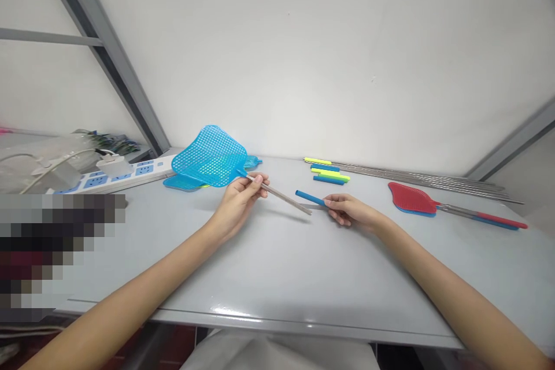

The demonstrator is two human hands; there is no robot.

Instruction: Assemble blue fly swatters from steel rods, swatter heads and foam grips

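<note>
My left hand (243, 196) is closed around the metal rod of a fly swatter (210, 156) with a blue mesh head. The head points up and left, and the bare rod end slants down to the right above the table. Between the fingertips of my right hand (344, 209) is a blue handle sleeve (310, 198), a short tube held by its right end. The sleeve and the rod end are close but apart. Behind the held swatter lie more blue mesh heads (184, 184), partly hidden.
Yellow and blue handle sleeves (329, 179) lie at the back beside several long metal rods (411, 176). Two swatters, red (411, 198) over blue, lie stacked at the right. A white power strip (130, 173) with plugs stands at the left on the grey table (277, 277).
</note>
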